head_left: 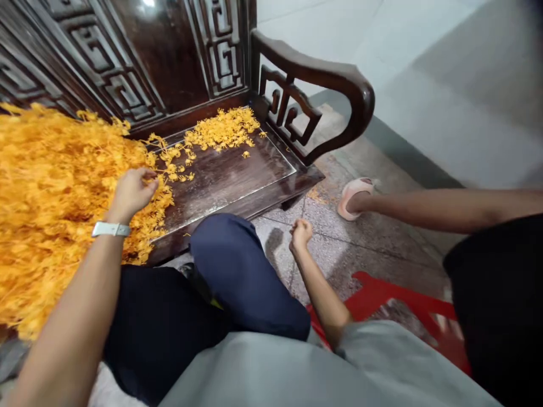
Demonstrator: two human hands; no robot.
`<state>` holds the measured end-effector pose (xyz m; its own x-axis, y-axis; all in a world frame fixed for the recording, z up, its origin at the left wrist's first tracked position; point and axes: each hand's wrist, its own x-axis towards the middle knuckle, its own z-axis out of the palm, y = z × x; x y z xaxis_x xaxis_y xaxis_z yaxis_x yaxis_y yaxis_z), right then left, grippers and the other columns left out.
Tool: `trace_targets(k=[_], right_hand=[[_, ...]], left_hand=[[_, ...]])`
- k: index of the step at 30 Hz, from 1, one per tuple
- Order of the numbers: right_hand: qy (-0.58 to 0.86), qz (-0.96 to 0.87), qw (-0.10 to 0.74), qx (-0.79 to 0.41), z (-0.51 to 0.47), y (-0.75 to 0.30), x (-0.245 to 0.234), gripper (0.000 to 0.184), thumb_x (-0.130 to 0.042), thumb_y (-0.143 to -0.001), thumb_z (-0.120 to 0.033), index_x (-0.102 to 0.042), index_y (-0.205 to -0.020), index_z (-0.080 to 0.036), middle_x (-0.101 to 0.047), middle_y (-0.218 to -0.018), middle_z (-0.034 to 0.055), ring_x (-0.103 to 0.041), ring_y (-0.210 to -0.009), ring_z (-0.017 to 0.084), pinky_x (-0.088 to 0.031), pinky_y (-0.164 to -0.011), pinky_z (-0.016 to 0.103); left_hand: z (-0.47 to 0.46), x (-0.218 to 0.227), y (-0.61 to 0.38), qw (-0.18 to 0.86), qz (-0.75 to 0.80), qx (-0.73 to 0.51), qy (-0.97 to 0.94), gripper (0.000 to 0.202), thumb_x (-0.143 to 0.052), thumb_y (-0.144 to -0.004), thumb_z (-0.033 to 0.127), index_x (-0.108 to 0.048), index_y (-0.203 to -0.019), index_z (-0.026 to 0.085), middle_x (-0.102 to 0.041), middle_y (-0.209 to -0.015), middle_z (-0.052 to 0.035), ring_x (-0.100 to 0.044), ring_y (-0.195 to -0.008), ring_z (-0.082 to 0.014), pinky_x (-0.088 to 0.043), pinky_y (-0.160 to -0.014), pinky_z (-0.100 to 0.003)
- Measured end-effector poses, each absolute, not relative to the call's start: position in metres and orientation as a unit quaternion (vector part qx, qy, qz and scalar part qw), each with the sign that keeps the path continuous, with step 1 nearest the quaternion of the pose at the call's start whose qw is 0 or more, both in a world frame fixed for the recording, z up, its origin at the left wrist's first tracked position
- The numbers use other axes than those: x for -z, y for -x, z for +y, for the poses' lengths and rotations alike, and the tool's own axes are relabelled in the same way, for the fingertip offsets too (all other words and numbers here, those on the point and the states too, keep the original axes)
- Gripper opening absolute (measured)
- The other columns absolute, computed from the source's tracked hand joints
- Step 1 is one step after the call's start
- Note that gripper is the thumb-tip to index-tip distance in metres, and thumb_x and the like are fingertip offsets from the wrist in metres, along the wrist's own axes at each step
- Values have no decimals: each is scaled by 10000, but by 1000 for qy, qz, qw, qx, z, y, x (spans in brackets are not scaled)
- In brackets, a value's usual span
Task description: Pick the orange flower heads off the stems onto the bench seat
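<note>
My left hand (134, 191), with a pale-banded watch on the wrist, is over the right edge of a large heap of orange-yellow artificial-looking flower sprigs (63, 186). Its fingers are bent with a gap between thumb and fingertips, and I see nothing held in them. My right hand (302, 233) hangs above the tiled floor, right of my knee. Its fingers are curled closed, and whatever they may hold is hidden. On the seat of a dark carved wooden bench (229, 175) lies a smaller pile of loose yellow flower heads (224, 129), with a few scattered toward the heap.
A curved wooden armrest (335, 79) closes the bench's right end. My knee (241, 271) is close to the seat's front edge. On the right are another person's leg and pink slipper (355, 198). A red plastic stool or chair (382, 294) stands beside me.
</note>
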<state>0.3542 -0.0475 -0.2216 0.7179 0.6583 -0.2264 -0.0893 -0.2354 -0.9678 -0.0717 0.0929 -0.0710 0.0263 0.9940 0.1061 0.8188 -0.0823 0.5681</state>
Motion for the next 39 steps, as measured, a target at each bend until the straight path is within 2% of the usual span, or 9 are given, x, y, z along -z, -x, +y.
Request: trace_targets(k=[3, 7, 12, 15, 17, 20, 29, 34, 39], right_hand=[[666, -213, 642, -315, -20, -355, 191, 215, -610, -986, -422, -611, -1006, -209, -568, -731, -39, -534, -578, 110, -478, -570, 238], [516, -371, 674, -377, 9, -329, 103, 145, -699, -882, -355, -622, -948, -253, -518, -655, -58, -475, -554, 114, -397, -549, 248], [335, -731, 406, -434, 77, -261, 14, 152, -620, -1008, -337, -660, -926, -215, -625, -749, -6, -546, -662, 137, -459, -680, 299], [327, -877, 202, -287, 135, -203, 27, 130, -615, -1010, -274, -684, -1038, -167, -678, -860, 43, -606, -802, 189, -494, -849, 372], [364, -910, 114, -163, 165, -166, 57, 237, -622, -1006, -247, -669, -1211, -137, -689, -1167, 144, -638, -1055, 283, -499, -965, 439], [392, -912, 34, -116, 188, -126, 108, 452, -645, -1032, -397, -604, -1359, -89, -608, -1396, 244, -585, -1283, 374, -500, -1052, 481], [409, -902, 15, -140, 211, -136, 147, 206, -534, -1058, -211, -699, -1163, -148, -720, -1260, 193, -681, -1168, 305, -512, -992, 386], [519, -846, 40, -112, 243, -163, 145, 318, -454, -1072, -221, -627, -1303, -87, -709, -1267, 228, -682, -1156, 323, -514, -1011, 422], [538, -835, 64, -96, 243, -162, 154, 508, -436, -1095, -369, -512, -1468, -33, -629, -1400, 268, -645, -1215, 328, -515, -1061, 440]], left_hand=[[99, 91, 78, 159, 645, -186, -724, 396, -829, -869, 474, -655, -1021, 153, -626, -1018, -77, -605, -1176, -346, -363, -1202, -532], [103, 113, 80, 119, 644, -120, -746, 374, -682, -949, 537, -579, -969, 178, -644, -955, -97, -624, -1203, -370, -409, -1141, -515], [93, 108, 95, 70, 670, -24, -739, 367, -625, -913, 452, -647, -1070, 122, -724, -1034, -245, -673, -1122, -472, -484, -958, -542], [79, 96, 104, 26, 682, 79, -726, 417, -513, -959, 419, -679, -1199, 121, -749, -1097, -277, -680, -1135, -474, -492, -894, -505], [72, 91, 108, 17, 691, 102, -715, 424, -490, -970, 416, -701, -1209, 136, -764, -1100, -270, -691, -1129, -454, -488, -882, -480], [68, 91, 112, 8, 695, 115, -710, 429, -482, -980, 422, -719, -1206, 145, -779, -1068, -260, -712, -1096, -430, -485, -882, -467], [91, 108, 149, 40, 736, 15, -676, 243, -619, -879, 348, -708, -982, 147, -760, -965, -253, -695, -1102, -483, -461, -943, -582], [104, 132, 156, 81, 734, -149, -658, 260, -742, -730, 259, -491, -707, 194, -600, -653, -77, -652, -1148, -470, -334, -1056, -722], [103, 141, 134, 78, 712, -216, -663, 307, -683, -772, 168, -385, -708, 208, -625, -703, -91, -564, -1301, -459, -176, -1127, -762]])
